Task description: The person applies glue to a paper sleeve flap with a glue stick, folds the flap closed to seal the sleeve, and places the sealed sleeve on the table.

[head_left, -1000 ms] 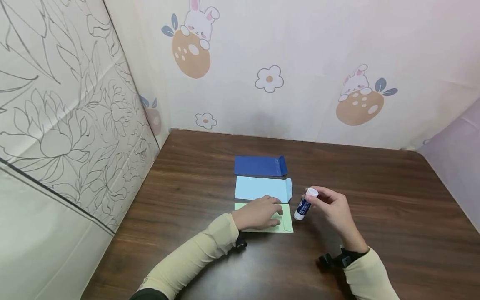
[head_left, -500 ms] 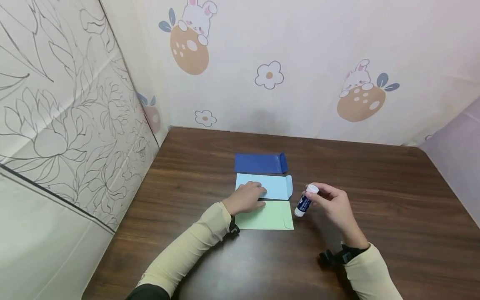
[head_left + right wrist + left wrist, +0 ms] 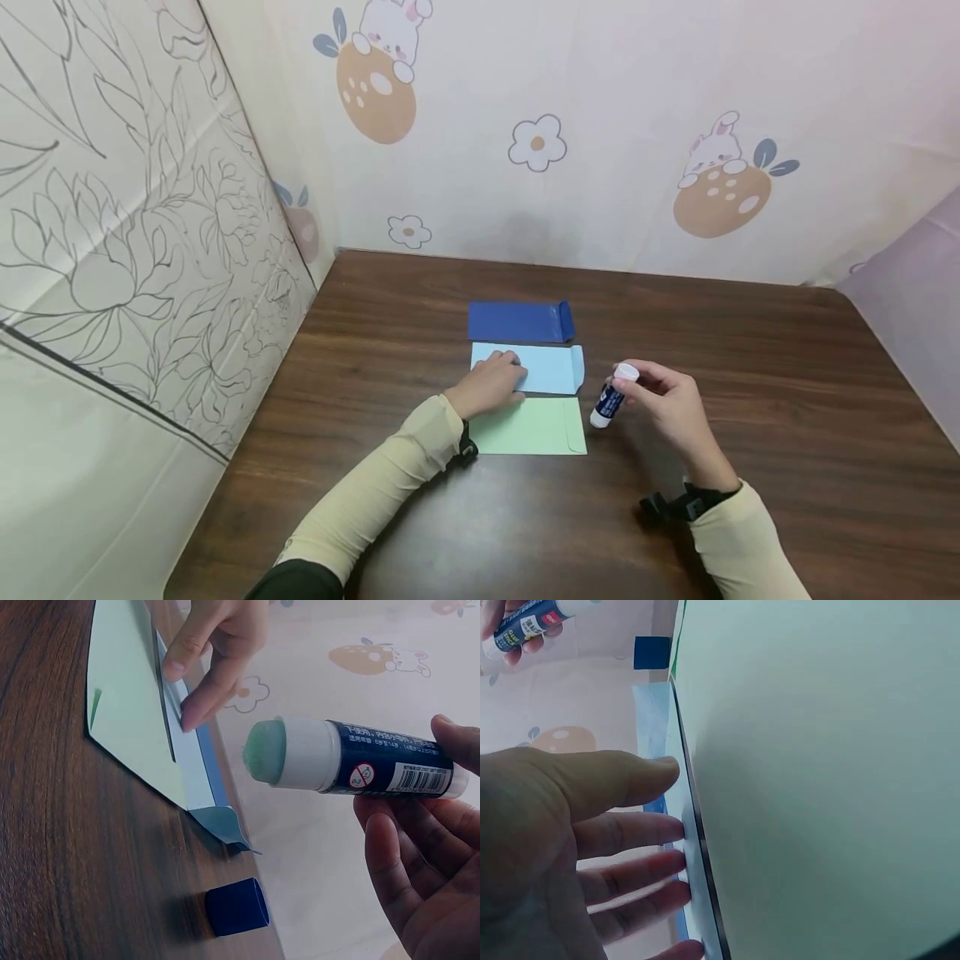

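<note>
My right hand (image 3: 671, 404) grips a glue stick (image 3: 610, 403) between thumb and fingers, tilted to the right of the envelopes. Uncapped, its pale green glue tip (image 3: 264, 752) shows in the right wrist view. My left hand (image 3: 487, 385) touches the left part of the light blue envelope (image 3: 551, 371) with fairly straight fingers, the thumb at its near edge. Closer to me lies a light green envelope (image 3: 528, 429). A dark blue envelope (image 3: 517, 322) lies at the far end of the row. The light blue envelope's flap (image 3: 225, 827) stands bent up.
A dark blue cap (image 3: 236, 906) stands on the brown wooden table (image 3: 787, 400), hidden by the right hand in the head view. Printed walls (image 3: 615, 167) border the table at the back and sides.
My left hand has moved off the green envelope, left and away from me, onto the light blue one. The right hand keeps its hold on the glue stick almost unmoved.
</note>
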Tool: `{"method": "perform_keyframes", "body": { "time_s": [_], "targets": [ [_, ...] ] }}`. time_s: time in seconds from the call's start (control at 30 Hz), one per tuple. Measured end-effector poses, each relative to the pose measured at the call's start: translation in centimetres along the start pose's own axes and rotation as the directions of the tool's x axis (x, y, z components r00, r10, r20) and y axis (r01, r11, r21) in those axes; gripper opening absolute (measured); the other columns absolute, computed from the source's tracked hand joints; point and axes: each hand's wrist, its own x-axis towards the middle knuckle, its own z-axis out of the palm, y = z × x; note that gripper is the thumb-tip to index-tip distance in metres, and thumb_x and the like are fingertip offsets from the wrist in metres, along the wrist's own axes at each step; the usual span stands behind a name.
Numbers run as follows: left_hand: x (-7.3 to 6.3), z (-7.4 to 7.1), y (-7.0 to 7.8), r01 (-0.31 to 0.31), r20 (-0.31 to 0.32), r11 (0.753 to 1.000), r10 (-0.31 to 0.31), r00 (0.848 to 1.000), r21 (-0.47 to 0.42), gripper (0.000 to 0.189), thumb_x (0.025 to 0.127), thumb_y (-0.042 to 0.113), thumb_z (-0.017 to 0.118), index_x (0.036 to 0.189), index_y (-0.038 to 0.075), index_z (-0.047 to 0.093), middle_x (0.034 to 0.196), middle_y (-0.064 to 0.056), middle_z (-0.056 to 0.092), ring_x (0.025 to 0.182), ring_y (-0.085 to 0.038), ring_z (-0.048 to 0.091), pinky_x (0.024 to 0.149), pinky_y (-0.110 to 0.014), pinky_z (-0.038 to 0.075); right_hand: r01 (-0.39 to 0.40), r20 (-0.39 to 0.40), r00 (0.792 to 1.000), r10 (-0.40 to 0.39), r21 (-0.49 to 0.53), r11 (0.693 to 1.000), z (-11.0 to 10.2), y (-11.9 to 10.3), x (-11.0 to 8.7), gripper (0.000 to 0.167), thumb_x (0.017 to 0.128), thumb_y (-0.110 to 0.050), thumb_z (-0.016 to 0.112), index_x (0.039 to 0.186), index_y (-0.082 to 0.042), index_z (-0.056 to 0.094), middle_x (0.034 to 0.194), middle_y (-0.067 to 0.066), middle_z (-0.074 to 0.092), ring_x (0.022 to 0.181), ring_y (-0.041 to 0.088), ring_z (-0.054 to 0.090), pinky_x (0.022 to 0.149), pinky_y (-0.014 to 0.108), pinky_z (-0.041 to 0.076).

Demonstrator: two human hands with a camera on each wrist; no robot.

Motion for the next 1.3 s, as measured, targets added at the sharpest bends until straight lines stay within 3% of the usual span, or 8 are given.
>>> {"method": "perform_keyframes", "body": {
  "time_s": [0.37, 0.53, 0.73, 0.93, 1.2, 1.3],
  "targets": [
    [-0.1, -0.3, -0.2, 0.021, -0.037, 1.0, -0.022, 0.999, -0.022, 0.03, 0.094, 0.022, 0.064, 0.124, 0.017, 0.066, 0.125, -0.008, 0.06, 0.115, -0.028, 0.054, 0.087, -0.043, 0.051, 0.002, -0.001, 1.0, -0.002, 0.002, 1.0, 0.0, 0.2, 0.2, 0.037, 0.093, -0.021, 0.068, 0.118, 0.006, 0.064, 0.091, -0.024, 0.065, 0.079, 0.006, 0.058, 0.068, 0.025, 0.056],
    [0.2, -0.1, -0.2, 0.047, -0.022, 0.999, -0.047, 0.999, -0.014, 0.043, 0.095, 0.023, 0.064, 0.137, 0.02, 0.056, 0.126, -0.008, 0.057, 0.112, -0.025, 0.05, 0.086, -0.045, 0.05, 0.017, 0.007, 1.0, -0.017, 0.006, 1.0, -0.1, 0.5, 0.3, 0.036, 0.093, -0.021, 0.067, 0.119, 0.004, 0.064, 0.091, -0.025, 0.066, 0.08, 0.007, 0.059, 0.069, 0.026, 0.056],
    [0.7, 0.0, -0.4, 0.046, 0.001, 0.999, -0.046, 0.999, 0.025, 0.04, 0.095, 0.028, 0.063, 0.135, 0.025, 0.058, 0.127, -0.008, 0.053, 0.112, -0.024, 0.047, 0.085, -0.044, 0.049, 0.009, 0.01, 1.0, -0.009, -0.006, 1.0, -0.2, 0.6, 0.3, 0.036, 0.093, -0.022, 0.067, 0.119, 0.003, 0.064, 0.091, -0.026, 0.065, 0.08, 0.007, 0.059, 0.069, 0.026, 0.056],
    [1.0, -0.1, -0.6, 0.046, 0.012, 0.999, -0.046, 0.999, 0.007, 0.039, 0.095, 0.029, 0.064, 0.133, 0.026, 0.06, 0.122, -0.008, 0.053, 0.106, -0.023, 0.045, 0.078, -0.037, 0.045, -0.002, 0.015, 1.0, 0.002, -0.004, 1.0, -0.1, 0.3, 0.3, 0.036, 0.093, -0.021, 0.068, 0.119, 0.004, 0.064, 0.091, -0.024, 0.065, 0.08, 0.008, 0.059, 0.069, 0.025, 0.056],
    [1.4, -0.2, -0.6, 0.02, 0.007, 1.0, -0.02, 1.0, -0.021, 0.034, 0.096, 0.024, 0.062, 0.129, 0.019, 0.063, 0.149, -0.004, 0.047, 0.133, -0.027, 0.044, 0.097, -0.049, 0.045, -0.011, 0.018, 1.0, 0.011, 0.002, 1.0, 0.0, 0.1, 0.3, 0.036, 0.092, -0.021, 0.068, 0.12, 0.002, 0.064, 0.092, -0.023, 0.064, 0.08, 0.006, 0.058, 0.069, 0.024, 0.056],
    [1.6, -0.1, -0.6, 0.021, 0.01, 1.0, -0.021, 1.0, -0.017, 0.034, 0.096, 0.025, 0.062, 0.129, 0.018, 0.062, 0.15, -0.002, 0.046, 0.136, -0.026, 0.043, 0.099, -0.05, 0.045, -0.018, 0.022, 1.0, 0.018, -0.009, 1.0, 0.0, 0.3, 0.4, 0.036, 0.092, -0.022, 0.068, 0.12, 0.002, 0.064, 0.093, -0.023, 0.063, 0.081, 0.008, 0.059, 0.07, 0.025, 0.056]
  ]
}}
